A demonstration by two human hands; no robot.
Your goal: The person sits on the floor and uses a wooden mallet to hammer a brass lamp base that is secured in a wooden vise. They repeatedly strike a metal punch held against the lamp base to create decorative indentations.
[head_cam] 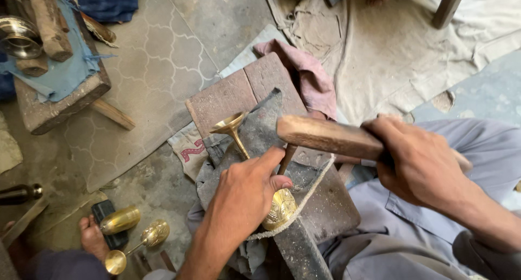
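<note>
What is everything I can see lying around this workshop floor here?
brass goblet: one, gold, lying on the block under the left hand
wooden mallet: one, brown, in the right hand above the goblet
wooden block: one, reddish brown, centre, draped with grey cloth
cord: one, pale, looped over the goblet's cup
pink rag: one, behind the block
finished brass goblets: two, gold, bottom left on the floor
low bench: one, brown, top left, with blue cloth, wooden sticks and a metal bowl
bare foot: one, bottom left
left hand: one, pressing the goblet
right hand: one, gripping the mallet
</note>
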